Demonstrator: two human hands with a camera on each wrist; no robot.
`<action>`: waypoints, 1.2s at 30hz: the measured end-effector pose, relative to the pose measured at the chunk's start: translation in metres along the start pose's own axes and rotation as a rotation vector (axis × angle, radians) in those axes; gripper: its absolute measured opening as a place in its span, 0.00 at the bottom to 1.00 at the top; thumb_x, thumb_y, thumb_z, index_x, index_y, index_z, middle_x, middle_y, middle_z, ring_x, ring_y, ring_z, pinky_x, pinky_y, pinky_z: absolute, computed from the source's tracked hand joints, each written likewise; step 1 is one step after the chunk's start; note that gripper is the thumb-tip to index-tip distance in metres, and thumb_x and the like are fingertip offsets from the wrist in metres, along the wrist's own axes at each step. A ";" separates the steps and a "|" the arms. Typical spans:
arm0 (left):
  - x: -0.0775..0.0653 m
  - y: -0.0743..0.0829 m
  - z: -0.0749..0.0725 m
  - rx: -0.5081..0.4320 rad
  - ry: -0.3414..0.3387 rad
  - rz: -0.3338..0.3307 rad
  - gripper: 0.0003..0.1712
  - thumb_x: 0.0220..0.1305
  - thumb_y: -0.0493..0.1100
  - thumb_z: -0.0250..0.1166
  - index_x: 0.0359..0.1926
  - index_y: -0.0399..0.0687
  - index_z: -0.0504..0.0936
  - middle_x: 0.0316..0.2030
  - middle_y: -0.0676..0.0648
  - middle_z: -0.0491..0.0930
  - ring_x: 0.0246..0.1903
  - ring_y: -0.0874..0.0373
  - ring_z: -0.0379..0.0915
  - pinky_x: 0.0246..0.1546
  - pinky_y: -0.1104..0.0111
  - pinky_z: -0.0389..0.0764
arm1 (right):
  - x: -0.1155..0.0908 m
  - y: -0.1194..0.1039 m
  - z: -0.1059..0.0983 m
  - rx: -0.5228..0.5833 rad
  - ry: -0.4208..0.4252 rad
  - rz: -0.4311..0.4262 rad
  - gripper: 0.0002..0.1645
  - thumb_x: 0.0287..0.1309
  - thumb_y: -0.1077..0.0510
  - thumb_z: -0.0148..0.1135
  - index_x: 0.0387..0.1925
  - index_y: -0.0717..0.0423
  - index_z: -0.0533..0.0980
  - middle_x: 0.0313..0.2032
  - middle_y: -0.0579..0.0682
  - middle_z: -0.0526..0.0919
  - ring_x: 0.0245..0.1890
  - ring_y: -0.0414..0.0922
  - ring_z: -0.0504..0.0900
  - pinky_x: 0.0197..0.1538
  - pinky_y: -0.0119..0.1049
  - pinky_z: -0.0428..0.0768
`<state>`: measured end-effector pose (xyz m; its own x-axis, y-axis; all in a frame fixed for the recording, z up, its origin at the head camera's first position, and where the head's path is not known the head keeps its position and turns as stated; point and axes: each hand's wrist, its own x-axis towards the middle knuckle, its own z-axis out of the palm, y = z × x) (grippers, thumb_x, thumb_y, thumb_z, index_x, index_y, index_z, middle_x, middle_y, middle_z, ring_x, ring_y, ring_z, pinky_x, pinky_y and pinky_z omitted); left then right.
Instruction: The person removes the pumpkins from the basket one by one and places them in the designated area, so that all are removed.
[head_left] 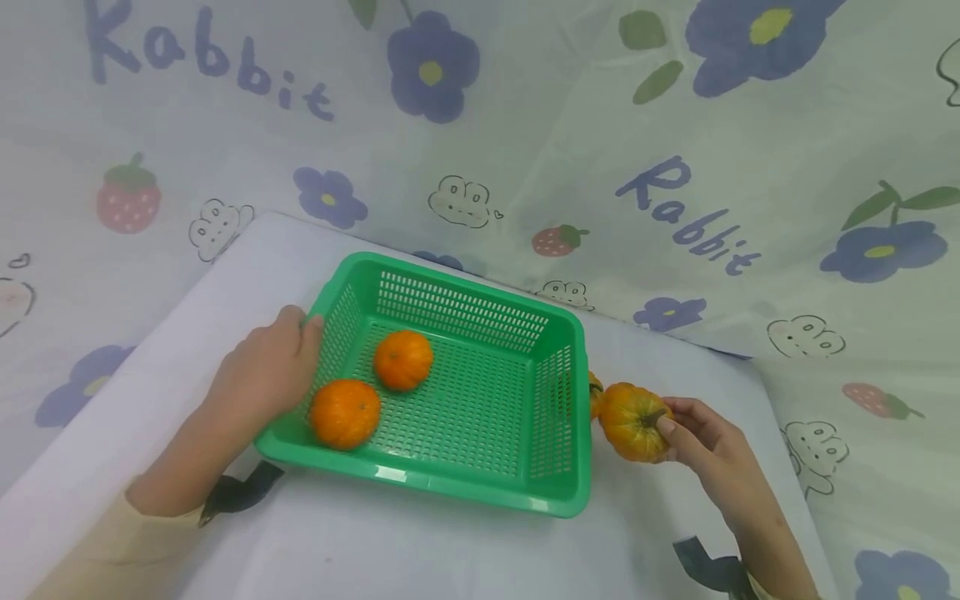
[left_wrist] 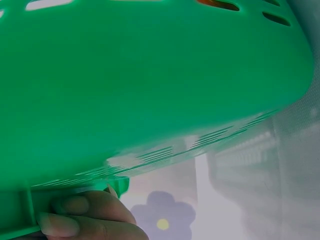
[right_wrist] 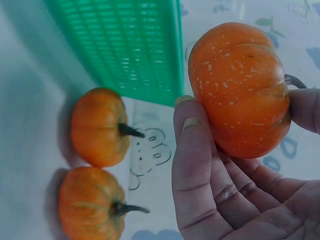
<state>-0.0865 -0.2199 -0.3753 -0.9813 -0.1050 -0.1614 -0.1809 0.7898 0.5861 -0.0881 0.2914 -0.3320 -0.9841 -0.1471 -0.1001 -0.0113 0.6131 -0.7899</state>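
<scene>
A green plastic basket [head_left: 480,492] with slotted walls sits on the white table. My left hand [head_left: 270,362] grips its left rim, and in the left wrist view the curled fingers [left_wrist: 95,220] hold the rim from below. Inside, toward the left, lie two small orange pumpkins, one [head_left: 403,360] behind the other [head_left: 346,414]. Just right of the basket, my right hand [head_left: 712,450] holds a third pumpkin [right_wrist: 240,90], thumb by its stem and fingers on the opposite side. Two more pumpkins, one [right_wrist: 100,127] beside the other [right_wrist: 92,202], rest on the table below that hand.
A pale cloth backdrop [head_left: 525,150] printed with flowers, strawberries and rabbits rises behind and beside the table [head_left: 450,550]. The basket's right wall [right_wrist: 135,45] stands close to the held pumpkin and the two on the table.
</scene>
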 end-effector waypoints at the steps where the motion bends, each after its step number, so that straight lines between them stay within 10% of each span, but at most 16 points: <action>1: 0.000 0.000 0.000 0.000 0.002 0.002 0.33 0.84 0.59 0.31 0.55 0.31 0.65 0.26 0.40 0.70 0.24 0.46 0.70 0.21 0.60 0.70 | -0.001 0.002 0.000 0.008 -0.002 0.002 0.27 0.79 0.50 0.57 0.65 0.67 0.70 0.56 0.51 0.82 0.47 0.41 0.83 0.46 0.35 0.85; 6: 0.000 -0.002 0.001 -0.007 0.000 0.007 0.33 0.84 0.59 0.32 0.55 0.31 0.65 0.25 0.41 0.69 0.24 0.46 0.69 0.21 0.59 0.70 | -0.003 0.015 0.003 0.061 -0.017 0.028 0.27 0.79 0.50 0.57 0.66 0.66 0.70 0.57 0.44 0.81 0.48 0.42 0.83 0.46 0.37 0.86; 16: 0.001 -0.002 0.001 -0.002 0.002 0.003 0.33 0.84 0.60 0.31 0.54 0.32 0.65 0.25 0.41 0.69 0.24 0.46 0.69 0.21 0.59 0.70 | -0.001 0.035 0.018 0.069 -0.043 0.204 0.33 0.78 0.46 0.58 0.70 0.65 0.67 0.66 0.64 0.75 0.47 0.41 0.83 0.48 0.34 0.84; 36: 0.000 -0.001 0.001 -0.009 0.006 0.010 0.32 0.84 0.59 0.31 0.54 0.32 0.65 0.24 0.42 0.68 0.23 0.47 0.68 0.20 0.59 0.69 | 0.008 0.060 0.038 0.099 -0.109 0.307 0.31 0.75 0.46 0.62 0.66 0.64 0.71 0.54 0.55 0.84 0.44 0.48 0.85 0.48 0.38 0.84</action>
<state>-0.0865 -0.2203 -0.3764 -0.9834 -0.1012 -0.1508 -0.1720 0.7853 0.5948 -0.0899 0.2971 -0.4031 -0.9141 -0.0529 -0.4020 0.3050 0.5638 -0.7676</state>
